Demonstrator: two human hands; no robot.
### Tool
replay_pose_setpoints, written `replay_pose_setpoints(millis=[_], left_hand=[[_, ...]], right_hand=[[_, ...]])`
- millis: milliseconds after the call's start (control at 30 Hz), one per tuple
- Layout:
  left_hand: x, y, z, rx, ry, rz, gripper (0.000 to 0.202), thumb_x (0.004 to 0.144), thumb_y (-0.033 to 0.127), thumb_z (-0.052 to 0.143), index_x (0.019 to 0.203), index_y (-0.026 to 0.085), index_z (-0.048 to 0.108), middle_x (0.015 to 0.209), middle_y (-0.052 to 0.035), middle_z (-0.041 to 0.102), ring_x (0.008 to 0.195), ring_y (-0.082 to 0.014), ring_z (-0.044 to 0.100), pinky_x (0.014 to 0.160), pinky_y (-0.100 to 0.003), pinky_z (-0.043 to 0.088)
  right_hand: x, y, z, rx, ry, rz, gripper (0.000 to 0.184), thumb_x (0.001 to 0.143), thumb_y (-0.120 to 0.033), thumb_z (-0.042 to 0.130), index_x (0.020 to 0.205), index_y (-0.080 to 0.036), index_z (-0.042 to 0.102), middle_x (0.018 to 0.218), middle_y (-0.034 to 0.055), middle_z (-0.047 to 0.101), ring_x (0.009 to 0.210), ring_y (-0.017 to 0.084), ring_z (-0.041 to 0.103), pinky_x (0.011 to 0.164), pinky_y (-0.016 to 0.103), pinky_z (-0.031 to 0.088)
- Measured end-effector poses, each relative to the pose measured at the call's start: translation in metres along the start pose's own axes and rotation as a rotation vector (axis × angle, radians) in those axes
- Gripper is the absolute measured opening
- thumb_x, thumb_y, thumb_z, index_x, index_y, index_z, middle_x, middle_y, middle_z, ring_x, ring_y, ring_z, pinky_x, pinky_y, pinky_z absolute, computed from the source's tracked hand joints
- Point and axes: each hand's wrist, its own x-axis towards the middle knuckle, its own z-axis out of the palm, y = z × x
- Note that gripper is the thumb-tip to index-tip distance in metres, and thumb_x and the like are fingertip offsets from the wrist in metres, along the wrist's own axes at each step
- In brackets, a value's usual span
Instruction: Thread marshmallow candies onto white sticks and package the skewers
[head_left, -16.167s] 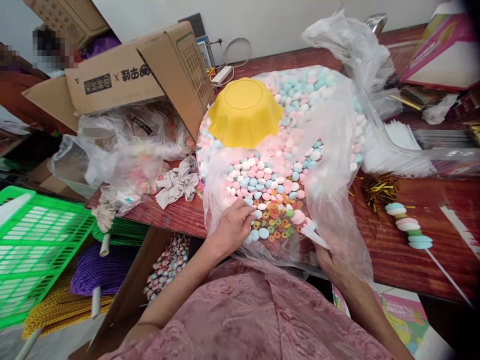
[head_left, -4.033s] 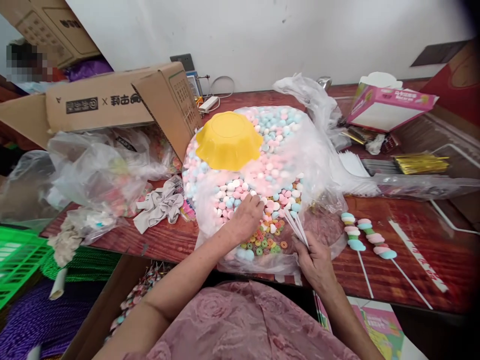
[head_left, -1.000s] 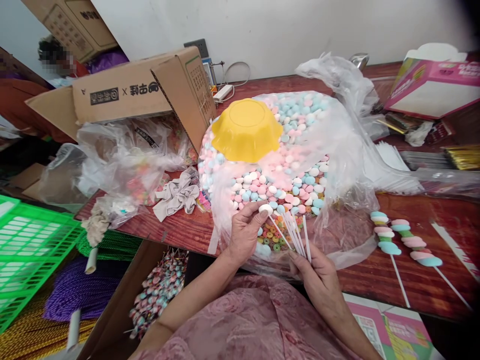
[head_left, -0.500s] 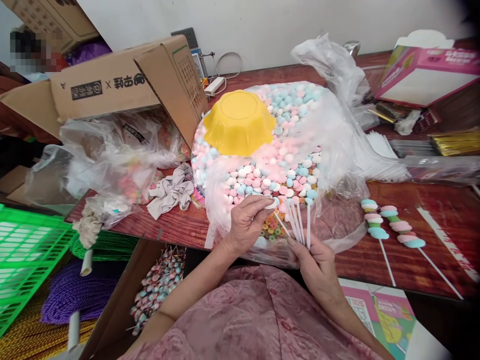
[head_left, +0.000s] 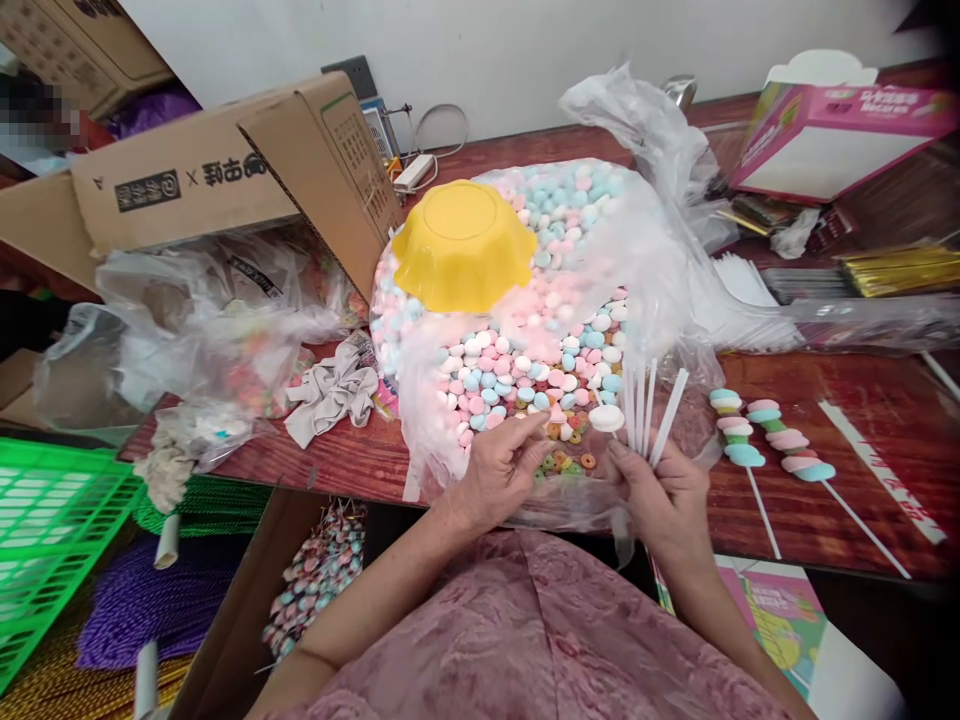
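Note:
My right hand (head_left: 670, 492) is closed around several white sticks (head_left: 646, 405) that fan upward. On the tip of one thin stick in that hand sits a white marshmallow (head_left: 606, 418). My left hand (head_left: 499, 468) is apart from it, thumb and index finger parted with nothing visible between them. Its fingertips hover at the near edge of a heap of pink, blue and white marshmallows (head_left: 487, 380) in a clear plastic bag. Coloured ring candies (head_left: 559, 463) lie just beyond those fingers. Two finished-looking marshmallow skewers (head_left: 739, 440) rest on the table to the right.
An upturned yellow bowl (head_left: 465, 250) sits on the marshmallows. A cardboard box (head_left: 187, 185) with bagged candy stands left, beside crumpled grey gloves (head_left: 334, 393). Bundled sticks (head_left: 750, 290) and a pink carton (head_left: 840, 140) are at the right. A green basket (head_left: 60, 540) is lower left.
My left hand has let go of the white marshmallow, which now stays on the stick, and has drawn away to the left. My right hand has moved right and slightly up with the sticks.

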Motion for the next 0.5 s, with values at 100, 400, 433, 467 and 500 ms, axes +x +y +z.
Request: replay_pose_setpoints(millis=[100, 400, 433, 467, 500], left_hand=[[-0.004, -0.005, 0.003, 0.313, -0.256, -0.084, 0.015, 0.091, 0.024, 0.058, 0.091, 0.015, 0.07, 0.086, -0.0068, 0.064, 0.077, -0.0173, 0.061, 0.07, -0.029, 0.052], [-0.004, -0.011, 0.009, 0.618, -0.299, -0.064, 0.014, 0.088, 0.018, 0.055, 0.087, 0.015, 0.069, 0.094, -0.0109, 0.06, 0.091, -0.0227, 0.056, 0.077, -0.034, 0.05], [-0.004, -0.012, 0.009, 0.651, -0.299, -0.051, 0.014, 0.087, 0.016, 0.055, 0.086, 0.015, 0.069, 0.094, -0.0116, 0.061, 0.093, -0.024, 0.056, 0.077, -0.035, 0.05], [-0.004, -0.013, 0.008, 0.67, -0.302, -0.043, 0.014, 0.086, 0.014, 0.055, 0.086, 0.015, 0.069, 0.094, -0.012, 0.062, 0.093, -0.0249, 0.056, 0.076, -0.036, 0.05], [-0.004, -0.014, 0.008, 0.663, -0.302, -0.035, 0.015, 0.084, 0.012, 0.055, 0.086, 0.015, 0.069, 0.093, -0.0122, 0.063, 0.093, -0.0253, 0.057, 0.075, -0.036, 0.05]], right_hand=[[0.001, 0.012, -0.016, -0.094, -0.02, 0.01, 0.03, 0.089, -0.035, 0.06, 0.065, -0.018, 0.051, 0.058, -0.0042, 0.046, 0.054, 0.01, 0.041, 0.053, 0.022, 0.034], [-0.024, 0.03, -0.021, -0.195, -0.131, -0.019, 0.022, 0.092, -0.033, 0.053, 0.077, -0.018, 0.059, 0.058, -0.0047, 0.046, 0.053, 0.01, 0.041, 0.052, 0.022, 0.034], [-0.024, 0.031, -0.022, -0.197, -0.147, -0.023, 0.023, 0.092, -0.033, 0.052, 0.077, -0.017, 0.059, 0.058, -0.0047, 0.046, 0.053, 0.01, 0.041, 0.052, 0.022, 0.034], [-0.024, 0.031, -0.022, -0.204, -0.169, -0.028, 0.022, 0.093, -0.033, 0.051, 0.079, -0.017, 0.06, 0.059, -0.0045, 0.047, 0.054, 0.01, 0.042, 0.052, 0.022, 0.035], [-0.024, 0.031, -0.023, -0.212, -0.196, -0.035, 0.022, 0.094, -0.033, 0.05, 0.083, -0.017, 0.061, 0.06, -0.0043, 0.048, 0.055, 0.011, 0.043, 0.053, 0.022, 0.035]])
